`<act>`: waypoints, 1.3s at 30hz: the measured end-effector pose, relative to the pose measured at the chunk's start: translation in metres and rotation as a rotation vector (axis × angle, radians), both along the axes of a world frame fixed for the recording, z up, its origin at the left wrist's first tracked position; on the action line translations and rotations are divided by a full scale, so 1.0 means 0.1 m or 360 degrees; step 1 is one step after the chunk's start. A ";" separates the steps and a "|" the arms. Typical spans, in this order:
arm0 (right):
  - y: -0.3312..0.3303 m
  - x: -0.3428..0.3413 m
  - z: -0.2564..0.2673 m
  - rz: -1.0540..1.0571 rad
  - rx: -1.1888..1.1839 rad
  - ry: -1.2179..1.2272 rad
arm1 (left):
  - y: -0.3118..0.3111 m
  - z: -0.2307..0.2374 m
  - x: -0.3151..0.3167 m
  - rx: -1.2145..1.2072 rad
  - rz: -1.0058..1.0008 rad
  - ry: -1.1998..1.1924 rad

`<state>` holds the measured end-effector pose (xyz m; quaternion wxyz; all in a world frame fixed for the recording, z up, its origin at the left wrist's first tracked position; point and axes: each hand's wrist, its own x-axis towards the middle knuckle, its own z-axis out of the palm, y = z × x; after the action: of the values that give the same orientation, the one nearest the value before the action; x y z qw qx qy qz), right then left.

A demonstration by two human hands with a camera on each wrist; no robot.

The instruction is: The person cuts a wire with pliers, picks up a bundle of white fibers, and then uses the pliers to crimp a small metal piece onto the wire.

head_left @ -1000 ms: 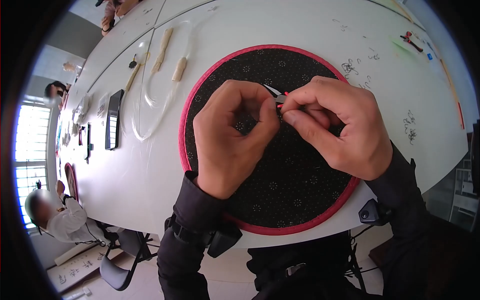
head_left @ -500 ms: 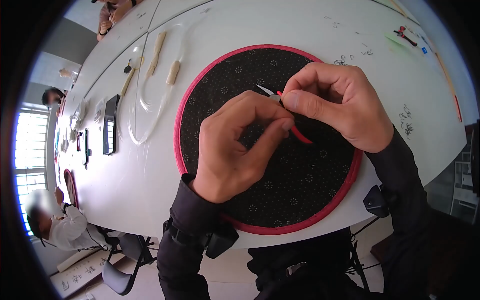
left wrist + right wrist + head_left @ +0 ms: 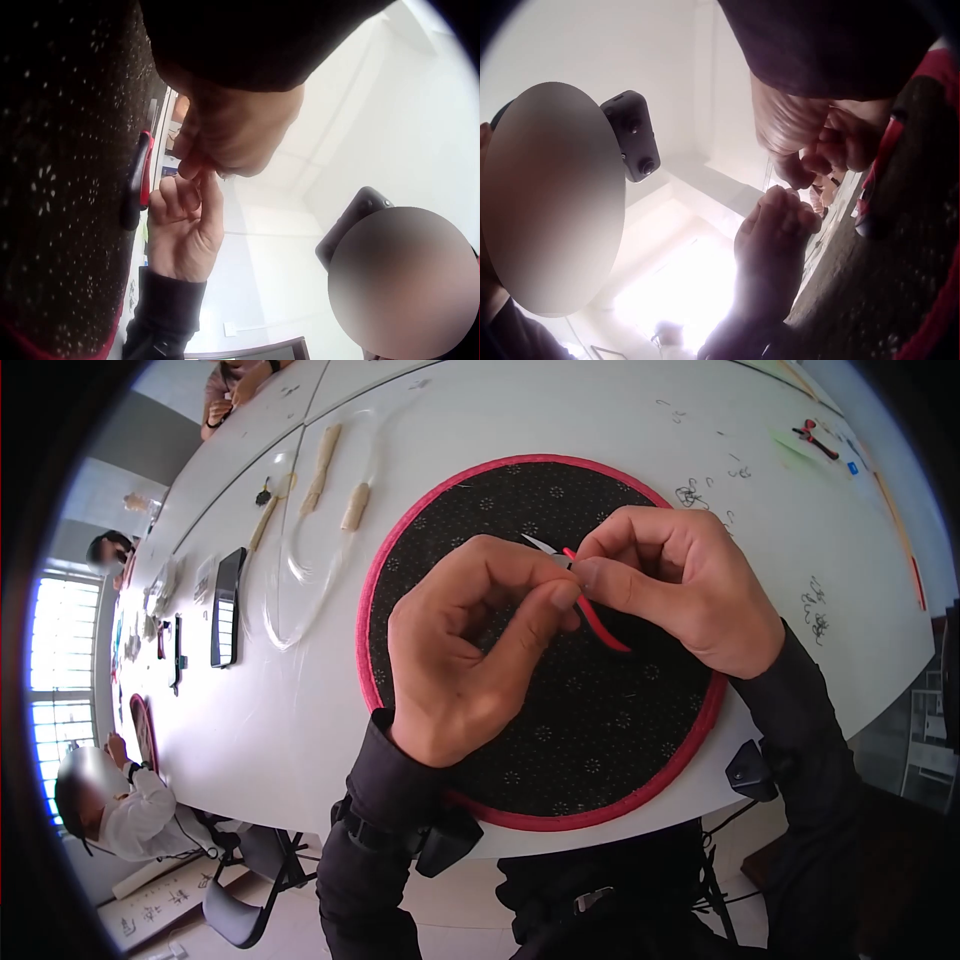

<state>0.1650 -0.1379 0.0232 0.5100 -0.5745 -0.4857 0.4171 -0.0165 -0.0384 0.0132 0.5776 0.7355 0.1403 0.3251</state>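
Both hands hover over the round black mat with a red rim, fingertips meeting near its middle. My left hand pinches a tiny dark piece between thumb and forefinger. From the other side my right hand pinches at the same spot, thumb against forefinger. The fingers hide most of the piece, and its kind I cannot tell. Below the hands lies a cutting tool with a pointed metal tip and red-and-black handles; in the left wrist view the tool rests on the mat.
Left of the mat are pale bundles with clear strands, and a dark phone-like slab. Thin black curled bits are scattered on the white table to the right. Red-handled pliers lie far right. Other people sit at the left.
Since a second ago the left fingertips have moved right and slightly down, uncovering the tool's red handle. The right hand rose, then came back down, and the fingertips are close together again.
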 end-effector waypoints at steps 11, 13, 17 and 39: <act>-0.03 -0.06 0.12 0.0009 -0.0075 0.0017 | 0.01 -0.03 0.01 -0.0053 0.0095 -0.0117; -0.03 -0.07 0.13 0.0000 -0.0078 0.0007 | 0.03 -0.04 0.00 -0.0059 0.0107 -0.0114; -0.04 -0.12 0.04 -0.0052 0.0033 -0.0043 | 0.01 -0.02 0.01 -0.0087 0.0181 -0.0093; -0.06 -0.08 0.07 -0.0155 0.0248 -0.0536 | 0.03 -0.12 0.08 0.0395 0.0219 0.0147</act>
<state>0.1566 -0.1435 0.0302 0.4840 -0.6178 -0.5666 0.2512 -0.0088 -0.0353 0.0008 0.4515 0.8041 0.1755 0.3447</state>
